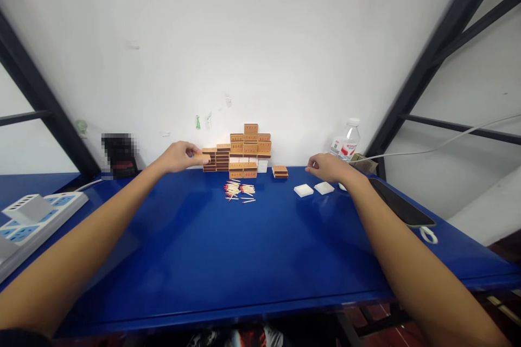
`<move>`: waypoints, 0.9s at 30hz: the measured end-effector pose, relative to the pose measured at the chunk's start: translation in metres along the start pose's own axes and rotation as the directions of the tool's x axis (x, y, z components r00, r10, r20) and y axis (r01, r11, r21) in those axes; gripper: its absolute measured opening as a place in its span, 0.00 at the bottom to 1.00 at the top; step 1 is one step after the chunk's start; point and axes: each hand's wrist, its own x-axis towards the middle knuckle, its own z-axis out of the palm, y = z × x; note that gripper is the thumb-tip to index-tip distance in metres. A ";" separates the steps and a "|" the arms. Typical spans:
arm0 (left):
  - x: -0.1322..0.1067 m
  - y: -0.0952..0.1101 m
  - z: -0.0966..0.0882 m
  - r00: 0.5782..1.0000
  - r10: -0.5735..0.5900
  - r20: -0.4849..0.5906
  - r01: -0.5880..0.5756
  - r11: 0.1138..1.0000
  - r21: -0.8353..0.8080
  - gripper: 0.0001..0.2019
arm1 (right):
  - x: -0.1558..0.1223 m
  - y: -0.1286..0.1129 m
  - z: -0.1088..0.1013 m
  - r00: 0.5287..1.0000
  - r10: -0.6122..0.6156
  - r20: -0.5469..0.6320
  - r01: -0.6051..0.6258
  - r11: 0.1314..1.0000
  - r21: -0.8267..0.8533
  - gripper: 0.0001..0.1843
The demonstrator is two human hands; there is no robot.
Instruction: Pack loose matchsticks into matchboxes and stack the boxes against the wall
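Observation:
My left hand (179,157) is closed in a pinch on an orange matchbox (202,159), held in front of the left end of the stacked matchboxes (222,158). Those at the left end show dark striking sides; the taller middle stack (249,147) shows printed labels, with white pieces low in it. My right hand (328,167) hovers or rests just behind two white trays (303,190), its fingers curled together; I cannot see anything in them. A small separate pile of matchboxes (280,172) lies between the middle stack and that hand. Loose red-tipped matches (234,190) lie before the stack.
A clear plastic bottle (350,138) stands by the wall behind my right hand. A dark phone-like slab (396,203) lies at the right. On the left are a power strip (52,214) and a dark, partly pixelated object (122,157). The blue table (228,260) meets a white wall.

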 end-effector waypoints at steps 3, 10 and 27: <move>-0.025 0.002 -0.002 0.966 0.000 0.257 -0.009 0.999 0.033 0.25 | 0.000 -0.001 0.000 1.000 0.000 0.003 0.000 1.000 0.008 0.15; -0.007 0.022 0.013 0.978 0.042 0.202 -0.066 0.991 0.113 0.22 | -0.001 -0.004 0.000 1.000 0.003 0.013 -0.003 1.000 0.013 0.14; 0.064 0.052 0.017 0.994 0.106 0.009 -0.104 0.956 0.274 0.18 | -0.011 -0.009 -0.011 0.998 0.026 -0.063 -0.018 0.992 0.129 0.08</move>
